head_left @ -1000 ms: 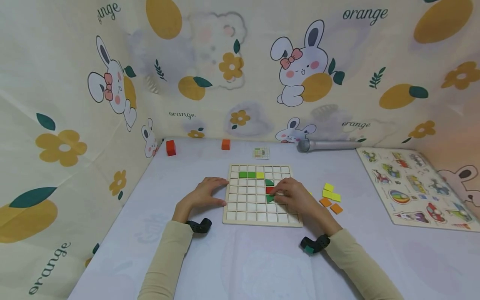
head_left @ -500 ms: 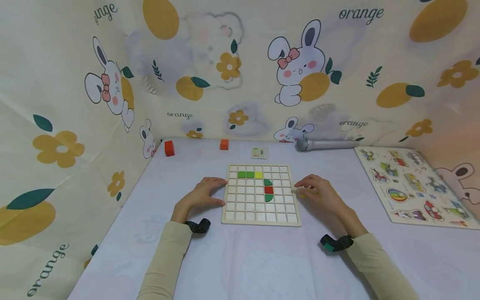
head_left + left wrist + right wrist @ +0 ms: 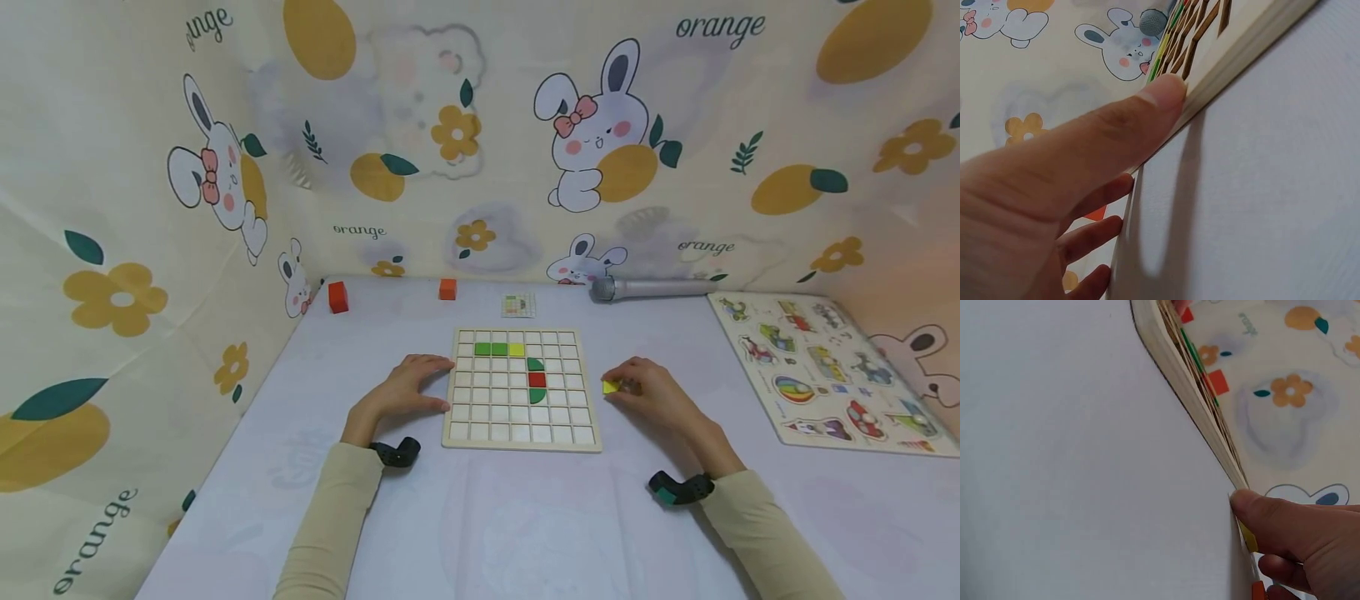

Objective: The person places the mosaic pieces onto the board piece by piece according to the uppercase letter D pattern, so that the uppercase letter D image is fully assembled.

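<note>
A light wooden grid board lies in the middle of the table. Near its top sit two green squares and a yellow square. Lower right of them, a red square lies between two rounded green pieces. My left hand, fingers spread, touches the board's left edge with thumb and fingertips; the left wrist view shows the thumb at the rim. Right of the board, my right hand pinches a yellow tile between thumb and fingers. An orange tile shows beneath that hand.
At the back stand a red block and an orange block, with a small pattern card beside them. A grey microphone lies along the rear wall. A picture puzzle board occupies the right side.
My right hand has left the green and red pieces on the board and moved right to the yellow tile, taking it between its fingertips. The left hand stays at the board's edge.
</note>
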`<state>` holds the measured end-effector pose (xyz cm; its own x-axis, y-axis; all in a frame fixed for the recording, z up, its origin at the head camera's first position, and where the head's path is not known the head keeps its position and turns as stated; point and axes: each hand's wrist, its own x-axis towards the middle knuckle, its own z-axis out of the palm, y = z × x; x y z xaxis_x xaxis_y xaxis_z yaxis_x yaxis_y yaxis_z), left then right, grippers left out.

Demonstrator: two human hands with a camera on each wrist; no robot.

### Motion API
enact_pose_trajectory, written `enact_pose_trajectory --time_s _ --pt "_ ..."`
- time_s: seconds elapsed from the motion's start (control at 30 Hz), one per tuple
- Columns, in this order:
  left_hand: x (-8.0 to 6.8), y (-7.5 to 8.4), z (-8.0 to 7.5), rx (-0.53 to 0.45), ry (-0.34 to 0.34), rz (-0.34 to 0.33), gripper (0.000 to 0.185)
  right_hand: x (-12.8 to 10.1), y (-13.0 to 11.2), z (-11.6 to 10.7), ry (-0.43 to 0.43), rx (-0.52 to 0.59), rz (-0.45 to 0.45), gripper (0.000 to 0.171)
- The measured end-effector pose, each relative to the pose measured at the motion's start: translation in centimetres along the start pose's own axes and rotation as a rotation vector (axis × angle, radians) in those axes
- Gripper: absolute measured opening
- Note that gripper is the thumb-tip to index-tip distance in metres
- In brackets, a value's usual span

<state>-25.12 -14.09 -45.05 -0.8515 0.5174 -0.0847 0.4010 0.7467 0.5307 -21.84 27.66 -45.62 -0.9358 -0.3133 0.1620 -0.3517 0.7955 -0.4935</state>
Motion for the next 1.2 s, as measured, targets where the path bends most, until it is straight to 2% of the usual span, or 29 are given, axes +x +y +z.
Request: enact_pose_trajectory --time_s 0.23,0.4,0.7,0.87,1.2 --pt "0.0 -0.1 0.0 0.003 0.003 0.006 0.073 0.1 -0.1 0.3 0.008 -0.009 -0.005 0.022" --pt "-0.1 -0.1 -0.1 0.008 0.005 0.013 0.072 0.4 -1.6 0.7 -0.008 0.027 -0.051 0.024" --pt "0.0 0.0 -0.1 0.011 0.004 0.014 0.073 1.3 -6.4 2.9 -0.082 0.073 -0.249 0.027" --pt "0.0 0.0 -0.1 0.004 0.001 0.004 0.073 1.7 -8.2 4.3 -0.093 0.078 -0.338 0.026" --pt "0.0 0.0 0.1 0.013 -0.002 -0.003 0.072 2.3 -9.4 6.0 -0.106 0.037 -0.356 0.024"
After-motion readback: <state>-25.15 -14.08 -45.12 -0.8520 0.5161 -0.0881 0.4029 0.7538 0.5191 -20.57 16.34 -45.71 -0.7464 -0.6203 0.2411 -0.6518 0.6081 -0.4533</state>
